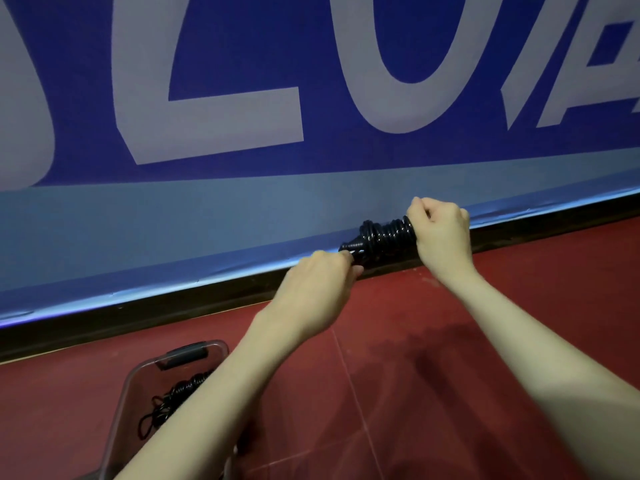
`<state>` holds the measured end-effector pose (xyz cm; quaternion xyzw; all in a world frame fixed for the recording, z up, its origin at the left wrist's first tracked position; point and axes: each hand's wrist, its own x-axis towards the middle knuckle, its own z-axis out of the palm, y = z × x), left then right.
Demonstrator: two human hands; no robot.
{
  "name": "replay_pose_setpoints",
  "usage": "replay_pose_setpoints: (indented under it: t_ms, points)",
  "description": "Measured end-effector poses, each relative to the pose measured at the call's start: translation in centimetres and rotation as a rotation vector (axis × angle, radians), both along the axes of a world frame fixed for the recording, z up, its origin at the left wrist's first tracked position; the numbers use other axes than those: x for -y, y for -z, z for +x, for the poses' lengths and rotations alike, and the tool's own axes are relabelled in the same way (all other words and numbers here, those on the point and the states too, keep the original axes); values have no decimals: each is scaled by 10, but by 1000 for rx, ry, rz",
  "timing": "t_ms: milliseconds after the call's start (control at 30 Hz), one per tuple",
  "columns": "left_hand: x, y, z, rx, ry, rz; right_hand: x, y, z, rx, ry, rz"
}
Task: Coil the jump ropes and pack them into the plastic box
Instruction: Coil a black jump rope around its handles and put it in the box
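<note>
Jump rope (384, 235) gripped above red floor (450, 341), blue wall (207, 216).

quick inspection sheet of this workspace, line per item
surface: dark red floor with thin seam lines
job's things: black coiled jump rope held up between both hands; clear plastic box on the floor, another black rope inside
clutter: nothing seen
grippers: left hand pinches the rope's end; right hand grips the coil
cables: nothing seen
surroundings: blue banner wall with large pale letters, black baseboard
</note>
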<state>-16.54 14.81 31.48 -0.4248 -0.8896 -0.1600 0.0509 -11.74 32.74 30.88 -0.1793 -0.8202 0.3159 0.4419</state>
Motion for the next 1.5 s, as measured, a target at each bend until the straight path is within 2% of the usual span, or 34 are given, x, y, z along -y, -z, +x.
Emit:
replay_pose_setpoints:
  t_ms: [100,200,333,433,533,600,733,900,967,1000,1067,1133,1267,1367,1500]
  points:
    - [12,-9,-15,-80,18,3,-3,-3,-2,80,-107,120]
    - [21,-7,-30,-60,96,79,-9,-7,-3,208,-254,75]
    - [24,1,-37,153,339,267,-13,-12,1,371,-531,-90]
    - [19,-2,-27,328,366,433,-8,-6,3,349,-610,-357]
    - [9,-10,-21,378,317,610,3,2,1,185,-674,-782]
    - [4,-15,-23,545,310,715,8,3,-2,85,-690,-975]
    - [2,-14,-30,825,372,910,19,3,-8,54,-705,-1211]
    - [1,-10,-31,1126,382,1178,34,4,-12,144,-665,-1608]
    - [4,-9,-32,1189,386,1232,42,1,-12,154,-645,-1711]
    - [6,-8,-33,1146,371,1220,44,0,-11,153,-629,-1736]
    - [10,-3,-35,929,308,1168,47,-2,-11,159,-625,-1700]
    - [12,0,-37,785,233,1157,48,-4,-7,217,-693,-1491]
    - [18,-5,-41,656,124,1128,54,-15,2,373,-790,-893]
    - [18,-6,-41,541,110,981,54,-19,5,439,-808,-590]
    - [15,2,-43,582,15,855,57,-13,4,420,-672,-255]
